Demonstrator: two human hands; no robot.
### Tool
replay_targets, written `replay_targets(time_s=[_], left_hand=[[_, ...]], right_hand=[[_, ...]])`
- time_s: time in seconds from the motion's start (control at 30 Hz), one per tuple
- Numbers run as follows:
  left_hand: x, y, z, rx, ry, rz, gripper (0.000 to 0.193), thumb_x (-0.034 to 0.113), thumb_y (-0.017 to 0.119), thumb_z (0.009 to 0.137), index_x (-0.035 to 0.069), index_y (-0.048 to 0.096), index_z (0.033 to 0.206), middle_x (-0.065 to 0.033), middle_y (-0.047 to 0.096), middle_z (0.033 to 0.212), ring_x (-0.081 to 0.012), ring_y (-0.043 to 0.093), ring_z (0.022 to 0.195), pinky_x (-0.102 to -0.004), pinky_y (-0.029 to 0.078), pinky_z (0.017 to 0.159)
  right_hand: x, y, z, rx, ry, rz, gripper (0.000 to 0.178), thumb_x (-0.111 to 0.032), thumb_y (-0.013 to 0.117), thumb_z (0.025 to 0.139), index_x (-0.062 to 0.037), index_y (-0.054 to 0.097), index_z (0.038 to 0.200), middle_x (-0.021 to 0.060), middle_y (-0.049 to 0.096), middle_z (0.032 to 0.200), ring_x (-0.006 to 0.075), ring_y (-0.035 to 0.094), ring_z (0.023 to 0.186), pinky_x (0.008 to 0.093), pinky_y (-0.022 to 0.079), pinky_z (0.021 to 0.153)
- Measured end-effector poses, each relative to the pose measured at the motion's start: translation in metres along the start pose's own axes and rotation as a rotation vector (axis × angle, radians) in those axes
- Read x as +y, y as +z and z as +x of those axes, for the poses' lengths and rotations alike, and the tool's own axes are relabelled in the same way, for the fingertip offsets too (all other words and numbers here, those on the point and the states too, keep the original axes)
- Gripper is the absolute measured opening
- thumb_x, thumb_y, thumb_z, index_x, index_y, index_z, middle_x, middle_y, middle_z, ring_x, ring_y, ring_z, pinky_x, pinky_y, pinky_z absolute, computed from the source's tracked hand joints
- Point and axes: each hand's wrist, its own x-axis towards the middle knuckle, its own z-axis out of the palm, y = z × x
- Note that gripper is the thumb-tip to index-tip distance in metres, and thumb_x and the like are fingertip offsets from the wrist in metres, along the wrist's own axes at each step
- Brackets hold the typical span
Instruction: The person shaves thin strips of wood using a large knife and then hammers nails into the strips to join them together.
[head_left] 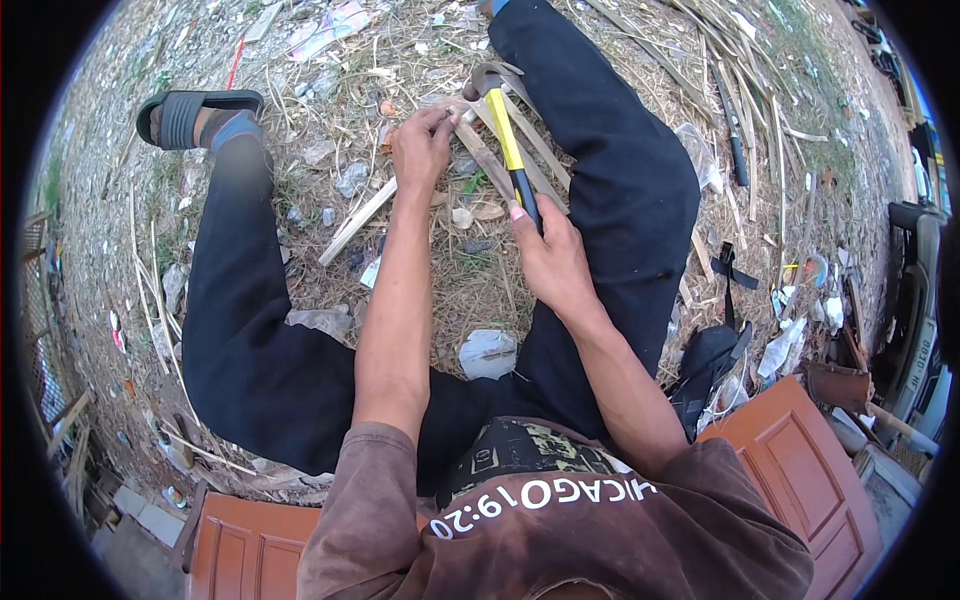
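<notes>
My right hand [555,258] is wrapped round the black lower grip of a claw hammer [507,135]. Yellow colours the upper handle, and the brown, rusty-looking metal head points away from me. Just left of that head, my left hand [420,152] is closed, its fingertips pinched at the far end of a wooden strip [484,160]. What sits between those fingertips is too small to tell. More narrow wooden strips [540,150] lie on the ground beneath the hammer, between my legs. The hammer head partly covers them.
Both my legs, in dark trousers, spread around the work spot. A pale wood piece [358,222] lies left of my left forearm. Right of my knee are a long black-handled tool [737,150] and a black bag [708,365]. Brown panelled wood [800,470] lies behind me.
</notes>
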Motion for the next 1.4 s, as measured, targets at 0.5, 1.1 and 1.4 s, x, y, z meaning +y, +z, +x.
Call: replay_targets(time_s=[0.5, 1.1, 1.4], left_hand=[[0.011, 0.0, -0.011, 0.142, 0.303, 0.143, 0.012, 0.015, 0.07, 0.087, 0.008, 0.074, 0.097, -0.0076, 0.07, 0.102, -0.0299, 0.068, 0.088, -0.0401, 0.055, 0.072], [0.005, 0.006, -0.012, 0.181, 0.292, 0.138, 0.013, 0.018, 0.069, 0.088, 0.011, 0.073, 0.099, -0.0045, 0.071, 0.105, -0.028, 0.07, 0.084, -0.0388, 0.056, 0.07], [0.009, 0.005, -0.015, 0.157, 0.264, 0.175, 0.013, 0.017, 0.07, 0.087, 0.012, 0.074, 0.099, -0.0037, 0.071, 0.104, -0.0267, 0.071, 0.085, -0.0379, 0.057, 0.071]], right_hand=[[0.014, 0.015, 0.001, 0.066, -0.279, -0.195, 0.019, -0.017, 0.053, 0.1, 0.0021, 0.049, 0.099, 0.0254, 0.058, 0.069, 0.0466, 0.059, 0.065, 0.0521, 0.042, 0.058], [0.016, 0.031, -0.004, 0.111, -0.24, -0.25, 0.017, -0.015, 0.054, 0.099, 0.0007, 0.047, 0.101, 0.0273, 0.057, 0.066, 0.0499, 0.058, 0.065, 0.0537, 0.041, 0.055], [0.022, 0.031, -0.002, 0.079, -0.205, -0.293, 0.019, -0.017, 0.053, 0.101, 0.0002, 0.045, 0.101, 0.0263, 0.056, 0.065, 0.0484, 0.059, 0.063, 0.0528, 0.04, 0.053]])
